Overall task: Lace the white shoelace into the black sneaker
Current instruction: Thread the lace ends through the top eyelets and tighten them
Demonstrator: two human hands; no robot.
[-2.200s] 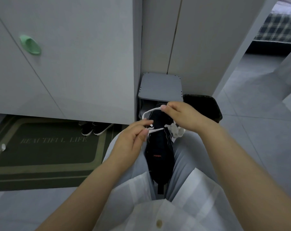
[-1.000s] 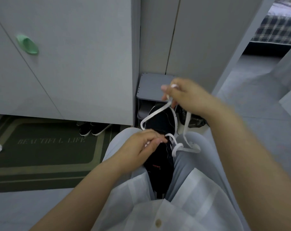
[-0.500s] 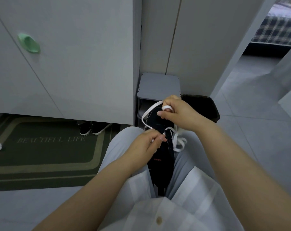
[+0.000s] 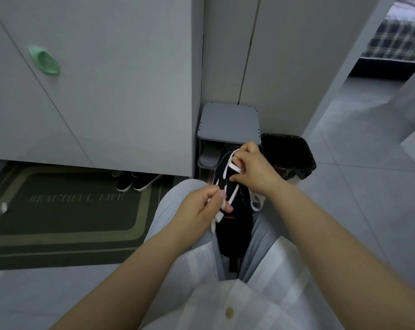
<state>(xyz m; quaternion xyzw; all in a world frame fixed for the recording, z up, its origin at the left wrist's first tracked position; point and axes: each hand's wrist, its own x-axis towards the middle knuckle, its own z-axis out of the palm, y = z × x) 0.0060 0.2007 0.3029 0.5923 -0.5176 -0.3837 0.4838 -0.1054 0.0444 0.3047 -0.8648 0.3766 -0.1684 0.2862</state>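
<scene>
The black sneaker [image 4: 235,225] lies wedged between the person's thighs. The left hand [image 4: 201,208] pinches 1 stretch of the white shoelace [image 4: 232,195] at the sneaker's left edge — the right hand [image 4: 254,170] pinches another at its far end.

The sneaker [image 4: 235,225] is wedged between the person's legs [image 4: 175,201], so it is walled in on both sides and reachable only from above. Both hands crowd that gap. The left hand [image 4: 201,208] is at the middle and the right hand [image 4: 254,170] over the far end, each holding the lace [image 4: 232,165], which runs between them and hangs in a slack loop on the right. Just beyond stand a grey shelf [image 4: 229,122] and a black bin [image 4: 289,153] against the wall [image 4: 285,67]. A cupboard [image 4: 106,91] closes the left. The tiled floor [image 4: 356,186] lies open to the right.
</scene>
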